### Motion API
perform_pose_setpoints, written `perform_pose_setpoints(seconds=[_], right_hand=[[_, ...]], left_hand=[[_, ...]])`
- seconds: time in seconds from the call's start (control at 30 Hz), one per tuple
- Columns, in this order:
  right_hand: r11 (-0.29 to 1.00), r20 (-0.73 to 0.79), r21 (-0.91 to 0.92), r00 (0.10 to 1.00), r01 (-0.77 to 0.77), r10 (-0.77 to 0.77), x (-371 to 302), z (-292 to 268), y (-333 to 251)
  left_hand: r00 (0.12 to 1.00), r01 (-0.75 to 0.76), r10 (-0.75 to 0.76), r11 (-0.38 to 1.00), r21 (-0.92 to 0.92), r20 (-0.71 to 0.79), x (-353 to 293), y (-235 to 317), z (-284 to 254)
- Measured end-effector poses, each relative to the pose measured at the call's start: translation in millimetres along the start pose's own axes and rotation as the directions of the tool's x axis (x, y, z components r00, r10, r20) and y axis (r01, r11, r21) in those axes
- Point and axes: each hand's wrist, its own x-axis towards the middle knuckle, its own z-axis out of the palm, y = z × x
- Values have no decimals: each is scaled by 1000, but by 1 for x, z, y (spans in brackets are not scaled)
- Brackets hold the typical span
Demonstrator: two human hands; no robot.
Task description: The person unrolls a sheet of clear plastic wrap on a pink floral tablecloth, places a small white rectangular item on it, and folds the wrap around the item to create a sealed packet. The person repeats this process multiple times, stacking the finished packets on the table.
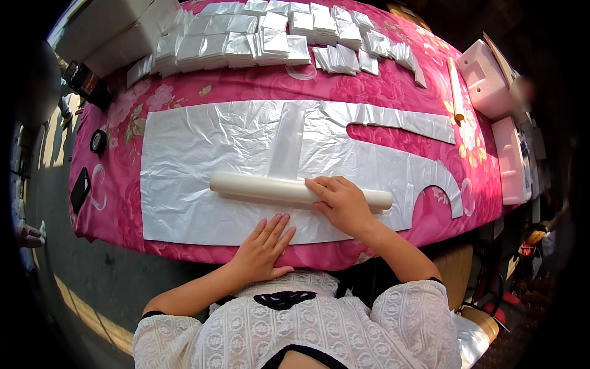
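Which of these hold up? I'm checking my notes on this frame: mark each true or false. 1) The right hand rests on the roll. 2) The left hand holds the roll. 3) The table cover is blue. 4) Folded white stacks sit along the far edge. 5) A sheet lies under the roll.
1) True: the right hand lies on the roll, near its right end.
2) False: the left hand lies flat on the sheet, short of the roll.
3) False: the cover is pink with flowers.
4) True: stacks line the far edge.
5) True: the roll lies on the sheet.
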Motion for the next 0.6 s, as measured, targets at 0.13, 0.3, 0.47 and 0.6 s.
perform_pose_setpoints(seconds=[0.13, 0.3, 0.47, 0.6], right_hand=[[956, -283, -130, 934, -264, 220, 4, -33, 63], [943, -221, -21, 922, -332, 319, -1, -62, 72], [997, 79, 44, 995, 65, -68, -25, -17, 4], [985, -22, -48, 986, 167, -168, 7, 1, 3]], left_hand=[[1000, -16, 15, 1000, -27, -20, 1, 4, 3], [973, -215, 207, 973, -83, -101, -8, -20, -5], [981, -178, 166, 977, -121, -101, -18, -21, 1], [987, -127, 112, 984, -129, -118, -20, 2, 11]])
